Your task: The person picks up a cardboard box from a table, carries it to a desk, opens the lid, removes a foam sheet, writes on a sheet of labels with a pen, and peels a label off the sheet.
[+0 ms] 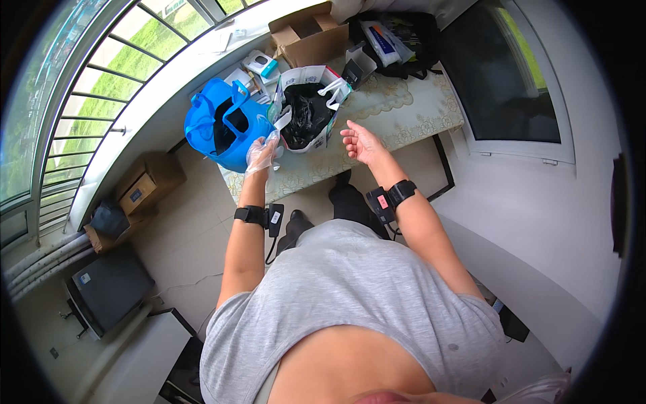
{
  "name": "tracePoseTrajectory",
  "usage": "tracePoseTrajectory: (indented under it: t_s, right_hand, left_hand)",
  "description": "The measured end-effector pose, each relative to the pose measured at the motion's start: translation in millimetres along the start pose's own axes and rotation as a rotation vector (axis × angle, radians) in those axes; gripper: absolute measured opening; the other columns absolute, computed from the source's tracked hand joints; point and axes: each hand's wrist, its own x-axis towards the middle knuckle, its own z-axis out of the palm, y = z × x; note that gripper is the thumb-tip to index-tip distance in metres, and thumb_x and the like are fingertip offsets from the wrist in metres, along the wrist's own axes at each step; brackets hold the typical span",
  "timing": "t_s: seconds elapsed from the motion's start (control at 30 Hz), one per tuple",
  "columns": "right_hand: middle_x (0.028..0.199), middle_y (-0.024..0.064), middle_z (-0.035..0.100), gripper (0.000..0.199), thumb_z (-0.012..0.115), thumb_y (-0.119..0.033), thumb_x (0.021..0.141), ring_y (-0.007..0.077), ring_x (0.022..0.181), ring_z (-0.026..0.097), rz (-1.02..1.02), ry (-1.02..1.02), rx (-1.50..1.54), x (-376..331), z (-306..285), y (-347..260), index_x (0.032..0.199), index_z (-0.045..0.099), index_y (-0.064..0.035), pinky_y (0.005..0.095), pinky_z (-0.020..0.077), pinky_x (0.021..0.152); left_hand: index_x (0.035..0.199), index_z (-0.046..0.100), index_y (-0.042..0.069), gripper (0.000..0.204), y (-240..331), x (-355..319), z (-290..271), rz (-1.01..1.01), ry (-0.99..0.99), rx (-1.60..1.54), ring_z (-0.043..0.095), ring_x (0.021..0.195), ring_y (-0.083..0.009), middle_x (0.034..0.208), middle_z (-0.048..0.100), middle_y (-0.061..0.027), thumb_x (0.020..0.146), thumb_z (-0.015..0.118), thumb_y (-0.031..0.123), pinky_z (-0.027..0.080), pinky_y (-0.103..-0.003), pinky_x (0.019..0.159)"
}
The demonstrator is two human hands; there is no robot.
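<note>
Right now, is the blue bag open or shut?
Open: the blue bag has its top edges spread apart, so its dark interior shows from above. What lies inside, I cannot tell.

The left forearm [245,249] and right forearm [431,232] reached forward, well apart. The left hand [261,153] wore clear plastic, its grip unclear; the right hand [364,144] — bare — hung half-open, fingers loosely curled.

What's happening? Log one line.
left grip: clear plastic glove, beside blue open-topped bag, hold unclear | right grip: bare, empty | mostly white carrier bag: black plastic inside, on pale patterned table
</note>
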Motion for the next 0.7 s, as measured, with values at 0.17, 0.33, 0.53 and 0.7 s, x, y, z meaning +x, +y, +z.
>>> tracePoseTrajectory:
  t_s: [0.17,0.33,0.53,0.7]
  right_hand:
    - [0.059,0.0044,0.053,0.045,0.06,-0.047,0.073,0.0109,0.043,0.043,0.011,0.117,-0.486,55,20,-30,0.078,0.054,-0.0033,0.0257,0.0352,0.041]
    - [0.064,0.0121,0.058,0.047,0.06,-0.044,0.072,0.0171,0.05,0.055,-0.036,0.231,-0.915,89,32,-36,0.075,0.057,0.002,0.0299,0.0449,0.048]
    - [0.081,0.0185,0.061,0.039,0.051,-0.033,0.076,0.0315,0.073,0.06,-0.22,0.374,-1.254,113,21,-23,0.085,0.059,0.0034,0.0387,0.0472,0.066]
    - [0.092,0.0201,0.059,0.028,0.046,-0.023,0.076,0.0376,0.089,0.055,-0.237,0.295,-1.442,88,15,-25,0.086,0.061,-0.0021,0.0444,0.0438,0.077]
  left_hand:
    - [0.114,0.047,-0.003,0.066,-18,51,27,0.083,0.197,0.433,0.054,0.098,-0.0339,0.105,0.055,-0.0238,0.068,0.062,0.042,0.042,-0.036,0.082]
    - [0.099,0.055,-0.002,0.051,24,37,44,0.053,0.188,0.655,0.054,0.092,-0.0384,0.096,0.057,-0.0259,0.07,0.059,0.04,0.044,-0.04,0.078]
    - [0.077,0.06,0.003,0.029,14,52,49,0.103,0.128,0.915,0.058,0.079,-0.0353,0.082,0.06,-0.0192,0.075,0.054,0.032,0.046,-0.042,0.069]
    - [0.075,0.06,0.004,0.027,15,37,56,0.251,-0.001,1.011,0.058,0.074,-0.0354,0.079,0.06,-0.0188,0.076,0.052,0.029,0.046,-0.043,0.066]
